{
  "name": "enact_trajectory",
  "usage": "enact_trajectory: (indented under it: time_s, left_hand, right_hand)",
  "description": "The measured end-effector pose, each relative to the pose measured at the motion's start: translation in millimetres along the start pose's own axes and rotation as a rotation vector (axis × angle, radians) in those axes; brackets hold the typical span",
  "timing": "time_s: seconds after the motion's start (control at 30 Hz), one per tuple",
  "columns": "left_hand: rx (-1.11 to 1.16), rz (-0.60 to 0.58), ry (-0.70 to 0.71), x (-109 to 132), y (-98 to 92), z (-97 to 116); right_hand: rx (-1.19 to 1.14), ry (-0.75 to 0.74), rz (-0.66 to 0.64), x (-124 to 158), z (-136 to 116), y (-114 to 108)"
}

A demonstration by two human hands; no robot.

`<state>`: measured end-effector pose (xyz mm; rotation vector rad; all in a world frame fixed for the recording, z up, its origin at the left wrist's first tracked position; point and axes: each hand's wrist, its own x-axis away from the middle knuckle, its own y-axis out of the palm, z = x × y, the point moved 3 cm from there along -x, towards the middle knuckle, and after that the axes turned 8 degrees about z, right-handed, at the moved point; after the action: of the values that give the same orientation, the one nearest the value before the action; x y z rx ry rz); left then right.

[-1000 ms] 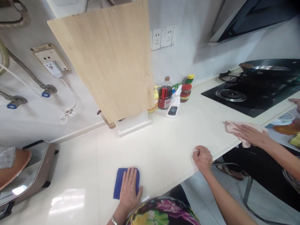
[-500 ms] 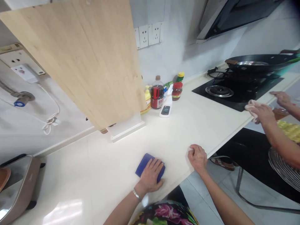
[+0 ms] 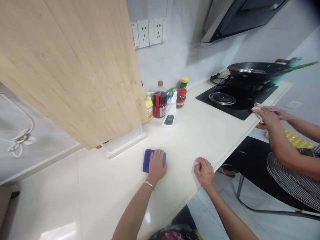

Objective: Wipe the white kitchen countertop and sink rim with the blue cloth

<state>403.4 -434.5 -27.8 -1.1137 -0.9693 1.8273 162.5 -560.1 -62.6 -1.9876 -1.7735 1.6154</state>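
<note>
A folded blue cloth (image 3: pixel 147 160) lies on the white countertop (image 3: pixel 112 186). Over its right part rests my left hand (image 3: pixel 157 165), palm down, with the fingers curved round the cloth; a silver bracelet circles that wrist. Near the front edge of the counter, my right hand (image 3: pixel 205 171) leans on the surface with its fingers curled in and nothing visible in them. A white spray bottle (image 3: pixel 169 116) stands beyond the cloth, beside a dark sauce bottle (image 3: pixel 160 101), a yellow pump bottle (image 3: pixel 149 108) and a red-lidded jar (image 3: pixel 181 98).
At the right, another person's hands (image 3: pixel 271 115) hold a pale cloth at the counter edge by the black cooktop (image 3: pixel 240 100), where a wok (image 3: pixel 257 71) sits. A wooden cabinet (image 3: pixel 75 66) hangs at the left. A black chair (image 3: pixel 255 166) stands on the floor.
My left hand and the blue cloth have moved forward, away from the front edge. The view has shifted right. The other person's hands have come together on the pale cloth.
</note>
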Motion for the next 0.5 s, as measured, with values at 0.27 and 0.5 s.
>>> enact_trajectory:
  time_s: [0.27,0.5]
  left_hand:
    - [-0.033,0.111,-0.215,-56.3,10.5,-32.3]
    - [-0.039,0.148,-0.275,-69.6,2.7,-60.1]
  right_hand:
    - [-0.020,0.028,0.005,-2.5,0.0,-0.5]
    - [-0.022,0.026,0.016,-1.8,3.2,0.2]
